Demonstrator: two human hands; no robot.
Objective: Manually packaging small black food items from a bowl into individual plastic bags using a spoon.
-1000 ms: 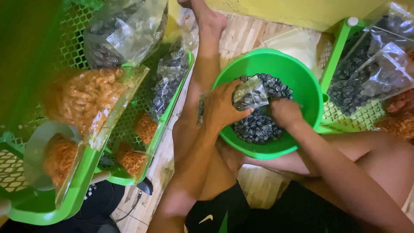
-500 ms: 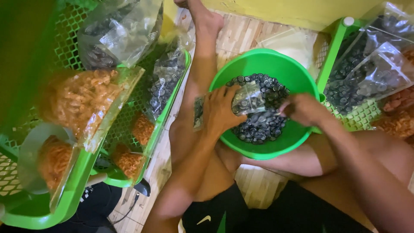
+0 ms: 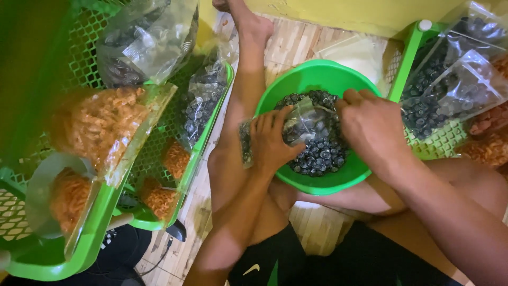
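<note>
A pale wooden slat floor [image 3: 296,47] runs under everything, with a yellow wall [image 3: 338,10] at the far edge. Green mesh racks [image 3: 74,58] on the left hold bags of orange snacks [image 3: 100,124] (dark ones too). Between the person's legs sits a green basin [image 3: 317,182] of small dark round pieces [image 3: 320,153]. The left hand [image 3: 272,140] curls its fingers around a small clear bag [image 3: 301,124] over the basin; the right hand [image 3: 373,127] bends down at the bag's mouth, fingers seemingly pinched closed, though blurred.
</note>
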